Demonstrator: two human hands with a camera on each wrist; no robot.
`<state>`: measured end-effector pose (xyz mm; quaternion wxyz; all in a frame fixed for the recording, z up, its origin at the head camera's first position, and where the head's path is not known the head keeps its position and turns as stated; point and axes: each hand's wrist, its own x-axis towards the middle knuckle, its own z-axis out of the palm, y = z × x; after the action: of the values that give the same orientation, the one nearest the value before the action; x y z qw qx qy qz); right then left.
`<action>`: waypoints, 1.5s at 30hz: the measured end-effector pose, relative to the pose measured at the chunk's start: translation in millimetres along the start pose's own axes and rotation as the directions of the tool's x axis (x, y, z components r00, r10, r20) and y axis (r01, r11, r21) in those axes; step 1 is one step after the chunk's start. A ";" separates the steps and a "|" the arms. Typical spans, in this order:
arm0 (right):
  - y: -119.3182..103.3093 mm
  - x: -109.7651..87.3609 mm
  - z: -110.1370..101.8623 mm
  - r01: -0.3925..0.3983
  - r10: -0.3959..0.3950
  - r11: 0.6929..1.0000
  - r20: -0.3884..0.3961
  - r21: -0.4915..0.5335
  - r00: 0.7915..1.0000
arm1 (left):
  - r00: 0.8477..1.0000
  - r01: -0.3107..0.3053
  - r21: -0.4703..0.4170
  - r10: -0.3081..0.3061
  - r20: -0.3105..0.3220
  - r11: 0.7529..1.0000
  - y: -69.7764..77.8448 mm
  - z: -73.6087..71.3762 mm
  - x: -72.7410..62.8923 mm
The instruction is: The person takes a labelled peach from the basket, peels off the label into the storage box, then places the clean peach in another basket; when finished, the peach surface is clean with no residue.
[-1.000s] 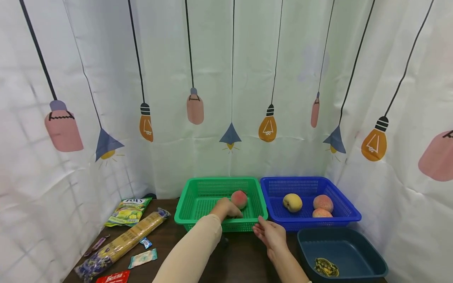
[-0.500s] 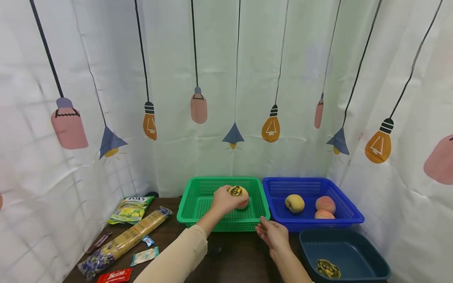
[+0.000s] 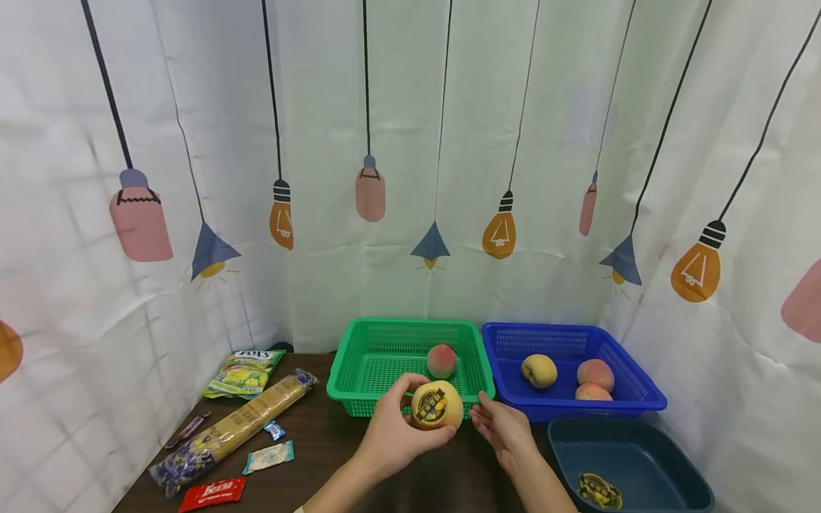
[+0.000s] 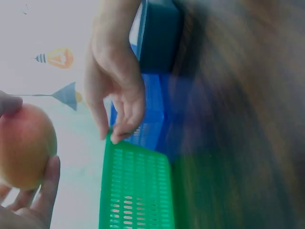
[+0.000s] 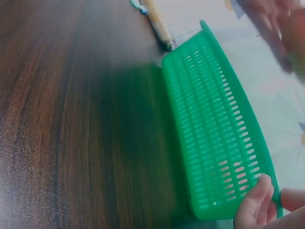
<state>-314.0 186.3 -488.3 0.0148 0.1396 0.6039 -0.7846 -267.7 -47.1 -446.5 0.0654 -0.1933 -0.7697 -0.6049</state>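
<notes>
My left hand (image 3: 399,433) grips a yellowish peach (image 3: 442,407) with a dark and gold label on its near side. It holds the fruit in the air before the front wall of the green basket (image 3: 360,407). In the left wrist view the same peach (image 4: 26,148) shows a reddish blush. My right hand (image 3: 507,433) pinches the basket's front right corner, thumb and fingers on either side of the rim, as the right wrist view shows. Inside the green basket lies one red peach (image 3: 442,361).
A blue basket (image 3: 513,407) on the right holds a yellow fruit (image 3: 539,371) and two peaches (image 3: 595,374). Before it stands a dark teal tray (image 3: 689,467) with a yellow-black patterned piece (image 3: 599,491). At left lie a long pasta packet (image 3: 237,431), a green bag (image 3: 245,374) and several small wrapped sweets.
My left hand has lifted the labelled peach out of the green basket and brought it nearer, turning the label toward me. The right hand has stayed at the basket's corner.
</notes>
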 end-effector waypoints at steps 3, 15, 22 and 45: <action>1.2 1.2 -0.6 0.001 -0.001 1.000 0.002 0.003 1.000 | 0.999 -0.002 -0.028 0.003 0.049 1.000 3.5 -5.1 -17.5; -4.5 -8.9 -7.2 -0.059 0.054 0.994 0.055 0.097 0.997 | 0.985 -0.095 -0.041 0.100 0.142 0.995 -10.4 -16.1 -53.6; -20.7 -56.0 -7.0 0.119 -0.097 0.981 0.141 -0.155 0.985 | 0.972 -0.210 -0.014 0.211 0.106 0.977 -12.9 -14.9 -59.1; 3.0 -177.1 38.7 0.611 -0.674 0.669 0.002 -0.423 0.739 | 0.759 -0.502 0.476 0.632 -0.159 0.722 1.1 7.6 -73.4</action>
<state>-151.1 122.9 -440.3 -0.2819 -0.0281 0.7587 -0.5866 -199.0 -55.7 -472.0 0.4080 -0.3068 -0.7591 -0.4041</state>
